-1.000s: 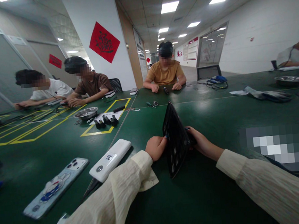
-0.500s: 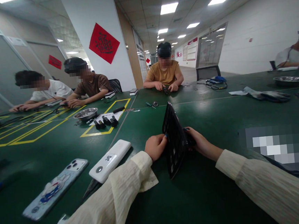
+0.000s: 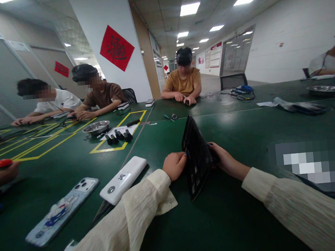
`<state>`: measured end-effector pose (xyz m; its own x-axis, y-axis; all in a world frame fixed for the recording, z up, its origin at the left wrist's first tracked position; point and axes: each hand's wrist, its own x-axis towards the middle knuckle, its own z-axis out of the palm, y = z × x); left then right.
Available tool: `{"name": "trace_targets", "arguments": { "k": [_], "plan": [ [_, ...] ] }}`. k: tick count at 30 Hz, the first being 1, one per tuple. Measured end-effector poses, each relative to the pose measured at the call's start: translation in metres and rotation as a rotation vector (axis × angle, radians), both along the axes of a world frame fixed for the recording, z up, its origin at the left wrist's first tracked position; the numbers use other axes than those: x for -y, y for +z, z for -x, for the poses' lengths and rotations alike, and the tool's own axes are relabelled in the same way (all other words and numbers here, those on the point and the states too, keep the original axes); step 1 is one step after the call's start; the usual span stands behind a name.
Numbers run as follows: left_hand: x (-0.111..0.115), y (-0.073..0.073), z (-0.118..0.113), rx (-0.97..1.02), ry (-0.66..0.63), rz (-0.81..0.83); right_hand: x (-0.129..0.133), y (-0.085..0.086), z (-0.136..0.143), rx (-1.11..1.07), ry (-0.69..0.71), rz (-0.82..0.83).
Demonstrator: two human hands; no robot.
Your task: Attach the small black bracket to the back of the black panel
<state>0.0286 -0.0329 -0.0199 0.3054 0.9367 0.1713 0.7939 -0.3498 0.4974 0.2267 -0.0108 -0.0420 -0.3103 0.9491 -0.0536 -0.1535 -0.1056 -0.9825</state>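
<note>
Centre: my left hand [image 3: 174,166] and right hand [image 3: 228,160], fingers pinching tilted black rectangular panel [image 3: 199,160]; left edge: co-worker's hand [image 3: 2,176] holding rounded red object [image 3: 3,163].

The green table [image 3: 233,135] carries 2 metal bowls [image 3: 96,127] and gloves [image 3: 297,106].

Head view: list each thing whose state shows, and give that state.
Left hand, closed on the black panel
Right hand, closed on it too
Black panel, held up steeply, tilted
White device, lying label up
Phone, lying camera side up
Metal bowl, upright
Ceiling light, lit
</note>
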Motion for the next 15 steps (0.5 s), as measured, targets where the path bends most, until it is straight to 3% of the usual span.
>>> {"name": "trace_targets", "arguments": {
  "k": [15],
  "plan": [
    [0.0008, -0.0016, -0.0028, -0.047, 0.097, -0.004, -0.0003, 0.0, 0.0006, -0.007, 0.007, -0.009]
  ]
}}
